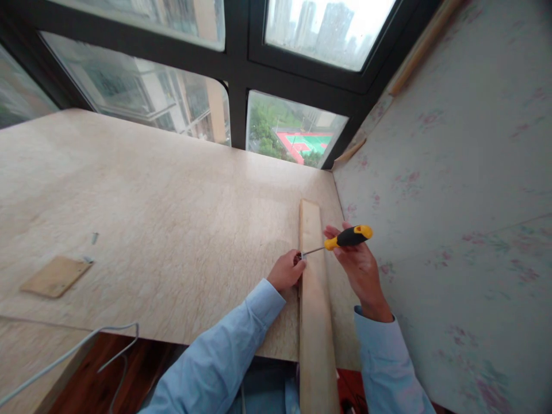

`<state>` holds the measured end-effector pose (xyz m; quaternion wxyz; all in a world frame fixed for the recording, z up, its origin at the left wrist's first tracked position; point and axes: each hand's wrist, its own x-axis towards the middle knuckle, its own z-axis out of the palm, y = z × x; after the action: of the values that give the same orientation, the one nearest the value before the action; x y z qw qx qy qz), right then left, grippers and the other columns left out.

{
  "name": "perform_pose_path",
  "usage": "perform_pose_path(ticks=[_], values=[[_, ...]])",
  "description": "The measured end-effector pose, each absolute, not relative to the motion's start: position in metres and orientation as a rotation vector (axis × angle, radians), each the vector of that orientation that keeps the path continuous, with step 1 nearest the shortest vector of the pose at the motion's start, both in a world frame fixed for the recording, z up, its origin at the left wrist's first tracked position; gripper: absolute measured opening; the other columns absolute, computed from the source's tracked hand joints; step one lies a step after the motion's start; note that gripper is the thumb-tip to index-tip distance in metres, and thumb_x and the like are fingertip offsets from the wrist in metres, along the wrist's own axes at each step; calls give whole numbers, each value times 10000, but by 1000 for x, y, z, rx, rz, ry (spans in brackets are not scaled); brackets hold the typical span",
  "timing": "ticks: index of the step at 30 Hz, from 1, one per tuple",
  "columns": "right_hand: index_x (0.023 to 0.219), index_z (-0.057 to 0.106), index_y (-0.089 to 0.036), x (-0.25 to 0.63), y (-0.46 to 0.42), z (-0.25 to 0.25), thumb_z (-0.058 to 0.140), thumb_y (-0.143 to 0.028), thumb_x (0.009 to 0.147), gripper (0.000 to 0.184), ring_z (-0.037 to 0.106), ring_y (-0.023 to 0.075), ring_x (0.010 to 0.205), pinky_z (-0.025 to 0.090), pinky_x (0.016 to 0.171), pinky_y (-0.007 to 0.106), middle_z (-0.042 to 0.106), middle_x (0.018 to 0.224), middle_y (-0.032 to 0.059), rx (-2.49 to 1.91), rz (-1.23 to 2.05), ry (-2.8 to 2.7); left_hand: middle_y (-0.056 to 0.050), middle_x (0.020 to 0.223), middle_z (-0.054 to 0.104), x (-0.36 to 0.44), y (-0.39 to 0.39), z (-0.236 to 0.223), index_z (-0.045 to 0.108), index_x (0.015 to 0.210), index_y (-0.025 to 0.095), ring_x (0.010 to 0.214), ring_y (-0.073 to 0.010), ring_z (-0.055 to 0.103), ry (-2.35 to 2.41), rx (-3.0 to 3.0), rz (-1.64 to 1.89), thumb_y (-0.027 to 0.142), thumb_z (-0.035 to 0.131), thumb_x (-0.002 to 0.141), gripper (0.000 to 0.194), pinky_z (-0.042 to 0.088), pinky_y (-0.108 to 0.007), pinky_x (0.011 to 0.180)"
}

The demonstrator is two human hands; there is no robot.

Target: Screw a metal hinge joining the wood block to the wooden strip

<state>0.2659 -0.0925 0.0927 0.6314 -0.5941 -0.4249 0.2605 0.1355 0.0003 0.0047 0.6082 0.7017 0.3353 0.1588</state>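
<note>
A long pale wooden plank [316, 322] lies lengthwise across the stone-patterned sill, running toward the window and overhanging the near edge. At the plank's left edge my left hand [287, 271] is closed in a pinch, on something small at the screwdriver's tip that I cannot make out. My right hand [359, 273] holds a screwdriver [350, 236] with a black and yellow handle, over the plank's right side. Its fingers are loosely bent around the handle. The thin shaft points left, its tip meeting the left fingertips.
A small wooden board [56, 276] lies on the sill [172, 230] at left, with a screw [95, 237] beside it and another small metal piece at its corner. A white cable [69, 359] hangs near the front edge. Windows stand ahead; a papered wall [452, 201] is close on the right.
</note>
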Motion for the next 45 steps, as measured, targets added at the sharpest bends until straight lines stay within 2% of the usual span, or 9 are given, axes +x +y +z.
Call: perform_pose_path(ticks=[3, 7, 14, 20, 26, 31, 35, 40, 45], values=[[1159, 632, -201, 274, -92, 86, 794, -397, 731, 498, 702, 250, 976, 528, 946, 477, 738, 1080, 102, -1535, 437, -885, -70, 935, 686, 135, 0, 4, 634, 1112, 155, 820, -195, 631, 777, 1625, 381, 281, 519, 860, 304, 524, -299, 702], [962, 686, -154, 277, -84, 79, 866, -434, 595, 495, 681, 221, 797, 546, 854, 439, 737, 909, 77, -1692, 136, -793, -72, 934, 690, 135, 0, 4, 643, 1096, 158, 846, -201, 633, 790, 1626, 399, 283, 535, 857, 290, 524, -298, 720], [1032, 650, -169, 277, -87, 93, 764, -497, 702, 479, 644, 170, 774, 533, 728, 327, 678, 896, 34, -1571, -9, -648, -81, 930, 699, 135, -1, 3, 641, 1106, 152, 830, -205, 642, 789, 1599, 425, 281, 525, 863, 298, 526, -288, 691], [781, 635, -176, 307, -104, 87, 648, -539, 766, 364, 572, 177, 608, 392, 562, 275, 621, 653, 13, -2207, 157, -951, -77, 915, 694, 137, -1, 1, 635, 1101, 155, 743, -175, 641, 793, 1528, 371, 307, 508, 879, 297, 516, -243, 596], [766, 634, -182, 315, -114, 48, 596, -427, 806, 252, 582, 189, 622, 323, 546, 266, 643, 688, 38, -2571, 269, -1048, -57, 884, 648, 141, 0, 3, 608, 1082, 160, 546, -122, 597, 835, 1339, 321, 383, 471, 912, 312, 461, -202, 402], [853, 665, -173, 312, -121, 34, 585, -409, 825, 251, 593, 189, 648, 345, 562, 267, 668, 742, 53, -2603, 280, -1053, -67, 902, 649, 141, 0, 6, 604, 1075, 148, 569, -126, 607, 831, 1337, 329, 347, 496, 903, 283, 477, -197, 388], [1018, 678, -162, 310, -126, 30, 566, -404, 843, 319, 617, 210, 742, 413, 646, 287, 695, 842, 79, -2544, 235, -1083, -82, 961, 666, 139, -1, 10, 604, 1105, 137, 606, -133, 612, 836, 1397, 318, 275, 564, 855, 289, 490, -199, 394], [1177, 638, -123, 305, -135, 26, 559, -452, 835, 481, 612, 271, 917, 479, 829, 396, 673, 1002, 141, -2485, 46, -1075, -88, 964, 670, 139, 1, 8, 621, 1102, 126, 613, -132, 612, 807, 1446, 305, 244, 576, 839, 292, 484, -190, 398], [1278, 575, -121, 279, -145, 34, 524, -511, 863, 571, 580, 309, 1069, 456, 971, 504, 609, 1135, 175, -2338, -30, -1035, -100, 974, 675, 138, 2, 6, 625, 1115, 110, 622, -145, 620, 797, 1456, 316, 248, 577, 836, 315, 487, -201, 394]])
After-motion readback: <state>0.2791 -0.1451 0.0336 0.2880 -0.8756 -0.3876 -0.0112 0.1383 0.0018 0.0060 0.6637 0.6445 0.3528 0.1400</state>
